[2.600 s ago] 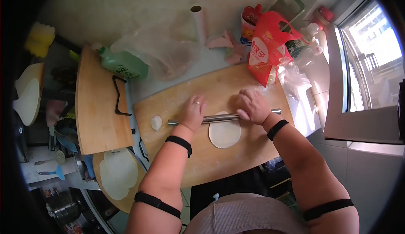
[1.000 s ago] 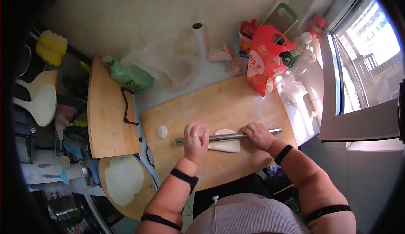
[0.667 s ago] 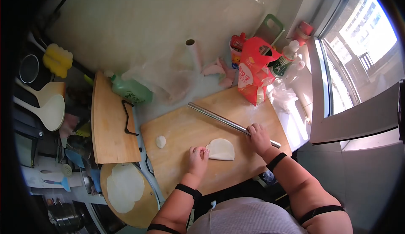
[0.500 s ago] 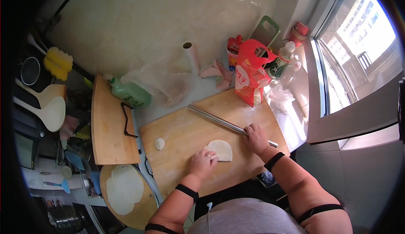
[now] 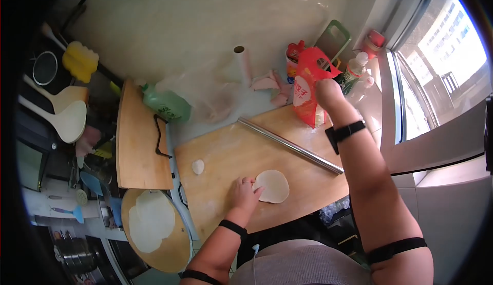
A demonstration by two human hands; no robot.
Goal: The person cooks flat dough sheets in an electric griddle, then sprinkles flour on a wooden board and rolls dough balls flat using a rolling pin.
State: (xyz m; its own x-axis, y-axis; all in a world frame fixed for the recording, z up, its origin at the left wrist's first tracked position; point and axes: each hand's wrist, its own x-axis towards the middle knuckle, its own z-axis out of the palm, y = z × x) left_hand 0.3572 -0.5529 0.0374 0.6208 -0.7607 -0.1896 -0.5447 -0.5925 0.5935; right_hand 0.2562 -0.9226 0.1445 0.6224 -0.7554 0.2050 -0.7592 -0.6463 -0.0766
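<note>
A flat round dough wrapper (image 5: pixel 272 187) lies on the wooden board (image 5: pixel 221 154). My left hand (image 5: pixel 247 193) pinches its left edge between thumb and fingers. My right hand (image 5: pixel 328 90) reaches into the mouth of a red plastic bag (image 5: pixel 305 100) at the board's far right corner; its fingers are hidden there. Between the two hands a steel rolling pin (image 5: pixel 290 145) rests diagonally on the board, untouched. A small dough piece (image 5: pixel 198 167) sits on the left part of the board.
Stacked dough sheets (image 5: pixel 150 221) lie on a round board (image 5: pixel 172 256) at lower left. A second wooden board (image 5: pixel 141 146) stands left, beside a green bottle (image 5: pixel 165 102). Clear bottles (image 5: pixel 354 71) stand by the window, behind the bag. A roll (image 5: pixel 241 65) stands near the wall.
My right hand has left the rolling pin and moved up to the red bag. The wrapper, with its left edge lifted before, now lies flat and round. My left hand stays at its edge.
</note>
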